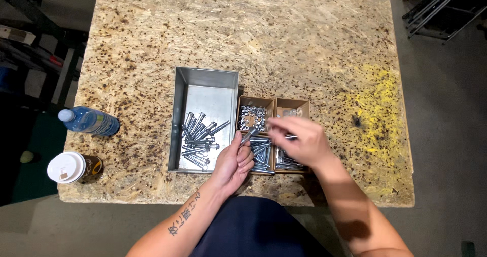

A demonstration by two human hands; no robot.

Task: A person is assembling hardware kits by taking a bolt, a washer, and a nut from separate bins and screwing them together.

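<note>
The bolt point(248, 135), pinched in the left hand point(234, 163) fingertips, looks stiff, small, weighty for its size and slick; best held by the shank. The right hand point(299, 139), fingers curled and blurred, hovers beside it; whether it holds anything, I cannot tell. Beneath both sits a divided cardboard box point(291, 105); left, a metal tray point(205, 79) of bolts.

Left hand point(234, 161) pinching; right hand point(299, 140) blurred, fingers curled.

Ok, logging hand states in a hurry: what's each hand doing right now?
Left hand: closed on a bolt, over the cardboard box.
Right hand: blurred, fingers pinched; what it holds cannot be told.
</note>
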